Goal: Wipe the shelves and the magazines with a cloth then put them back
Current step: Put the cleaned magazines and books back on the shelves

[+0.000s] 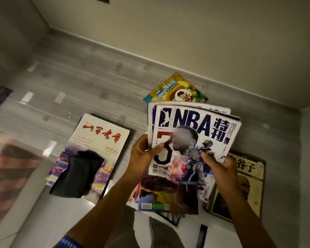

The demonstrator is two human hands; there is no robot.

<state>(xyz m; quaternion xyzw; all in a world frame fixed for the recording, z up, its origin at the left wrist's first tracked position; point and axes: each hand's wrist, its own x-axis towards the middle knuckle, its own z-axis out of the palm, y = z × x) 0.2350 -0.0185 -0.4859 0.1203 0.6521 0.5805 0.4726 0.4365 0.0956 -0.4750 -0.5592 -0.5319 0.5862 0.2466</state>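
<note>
Several glossy magazines [190, 140] are held together as a loose stack above the floor, the top one a white-bordered basketball issue with a large red and black "3" and players in dark jerseys on its cover. The left hand [143, 154] grips the stack's left edge, thumb curled over the cover and fingers behind. The right hand [220, 169] clamps the near right corner in the same way, thumb pressed on the cover. The top cover reads "NBA" in bold dark blue letters, followed by Chinese characters and "2024" in red along the right edge.

On the grey striped floor [79, 77] to the left lies a white magazine with red brush calligraphy [97, 145], and a crumpled black cloth [79, 174] rests on its near half. Beyond the stack, a green and yellow children's cartoon magazine [175, 90] lies near the wall. To the right, a tan book with large black characters [243, 185] lies flat. Under the forearms sits another pile of magazines [156, 196], its top cover showing a barcode; the pile's count is hard to make out.
</note>
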